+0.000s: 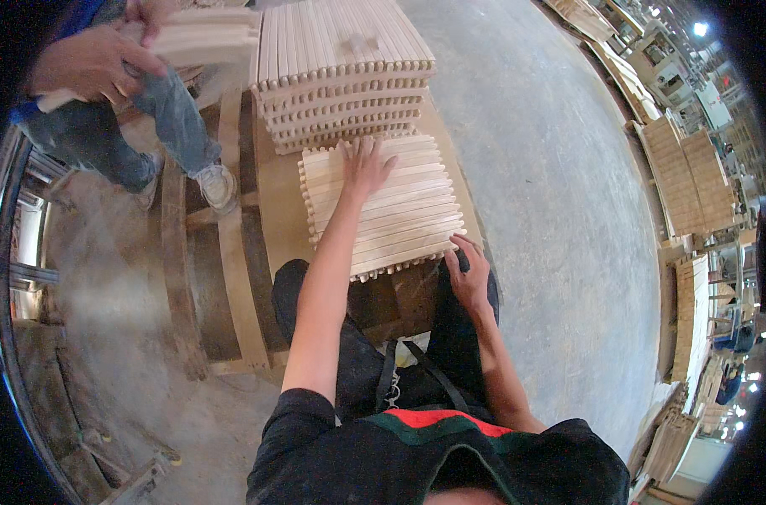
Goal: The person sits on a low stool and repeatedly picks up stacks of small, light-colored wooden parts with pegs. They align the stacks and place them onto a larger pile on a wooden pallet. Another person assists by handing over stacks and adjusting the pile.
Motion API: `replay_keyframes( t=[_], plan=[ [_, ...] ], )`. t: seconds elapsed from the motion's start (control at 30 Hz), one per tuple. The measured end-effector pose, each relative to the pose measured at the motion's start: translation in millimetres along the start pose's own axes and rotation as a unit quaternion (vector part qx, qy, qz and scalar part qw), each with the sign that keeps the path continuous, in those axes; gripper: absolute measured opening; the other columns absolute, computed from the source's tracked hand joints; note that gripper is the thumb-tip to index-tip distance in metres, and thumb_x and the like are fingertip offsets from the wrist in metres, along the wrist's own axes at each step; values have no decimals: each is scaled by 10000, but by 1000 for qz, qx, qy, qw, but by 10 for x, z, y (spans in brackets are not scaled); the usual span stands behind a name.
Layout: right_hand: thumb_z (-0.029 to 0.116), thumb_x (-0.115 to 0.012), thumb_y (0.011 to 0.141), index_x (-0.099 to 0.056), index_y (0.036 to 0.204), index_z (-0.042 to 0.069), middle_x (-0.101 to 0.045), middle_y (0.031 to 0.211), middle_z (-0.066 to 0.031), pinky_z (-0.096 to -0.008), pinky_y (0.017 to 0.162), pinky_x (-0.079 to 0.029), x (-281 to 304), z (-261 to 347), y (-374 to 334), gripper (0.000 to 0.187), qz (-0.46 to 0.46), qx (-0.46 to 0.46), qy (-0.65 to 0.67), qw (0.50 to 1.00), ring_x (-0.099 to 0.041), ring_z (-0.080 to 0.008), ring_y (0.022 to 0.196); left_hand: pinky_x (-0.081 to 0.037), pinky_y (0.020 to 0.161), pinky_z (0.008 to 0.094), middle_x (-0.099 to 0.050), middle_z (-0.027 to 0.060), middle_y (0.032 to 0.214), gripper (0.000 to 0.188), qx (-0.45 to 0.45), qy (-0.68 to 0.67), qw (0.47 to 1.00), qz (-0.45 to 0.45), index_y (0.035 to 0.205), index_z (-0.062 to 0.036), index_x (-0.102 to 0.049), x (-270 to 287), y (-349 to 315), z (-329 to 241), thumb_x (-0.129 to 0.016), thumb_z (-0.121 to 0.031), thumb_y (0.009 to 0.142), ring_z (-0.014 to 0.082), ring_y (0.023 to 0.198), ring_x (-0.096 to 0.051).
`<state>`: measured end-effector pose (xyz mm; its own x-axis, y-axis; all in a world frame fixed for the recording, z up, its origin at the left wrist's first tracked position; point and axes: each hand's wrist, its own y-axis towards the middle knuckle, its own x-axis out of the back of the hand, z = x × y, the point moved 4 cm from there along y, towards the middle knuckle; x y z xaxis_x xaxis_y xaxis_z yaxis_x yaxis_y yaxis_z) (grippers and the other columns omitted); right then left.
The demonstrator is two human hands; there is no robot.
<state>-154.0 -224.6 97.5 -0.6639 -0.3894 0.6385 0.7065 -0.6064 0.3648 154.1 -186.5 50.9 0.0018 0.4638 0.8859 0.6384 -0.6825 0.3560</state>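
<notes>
A low stack of pale wooden slats with rounded ends (404,209) lies crosswise in front of my knees. My left hand (366,167) rests on its far part, fingers spread, with nothing gripped. At the near right corner my right hand (471,276) has thumb and fingers apart, close to the slat ends; whether it touches them I cannot tell. Just beyond stands a taller layered pile of similar slats (341,42), its ends facing me. At the upper left, another person's hands (97,63) hold a blurred bundle of slats (204,38).
Under the stacks lies a brown board (283,198) on a wooden pallet (235,295). The other person's shoe (218,187) stands near the pallet's left side. Grey concrete floor (559,194) spreads to the right, with stacked boards (686,181) and machinery along the far side.
</notes>
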Motion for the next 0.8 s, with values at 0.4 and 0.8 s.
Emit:
replay_keyframes(
  t=[0.4, 0.8],
  plan=[
    [149, -720, 848, -643, 1123, 29, -659, 1125, -167, -403, 925, -485, 278, 216, 288, 309, -67, 70, 44, 994, -617, -332, 1078, -485, 897, 426, -667, 126, 984, 216, -109, -217, 968, -63, 982, -29, -672, 1323, -1933, -651, -742, -137, 808, 335, 969, -615],
    [272, -746, 844, -642, 1160, 68, -645, 1166, -158, -449, 970, -460, 63, 191, 652, 390, 1, 133, -35, 990, -585, -355, 1119, -436, 925, 435, -635, 123, 1022, 206, -13, -196, 974, -113, 996, -44, -646, 1176, -2211, -417, -721, -123, 821, 328, 1015, -579]
  ],
)
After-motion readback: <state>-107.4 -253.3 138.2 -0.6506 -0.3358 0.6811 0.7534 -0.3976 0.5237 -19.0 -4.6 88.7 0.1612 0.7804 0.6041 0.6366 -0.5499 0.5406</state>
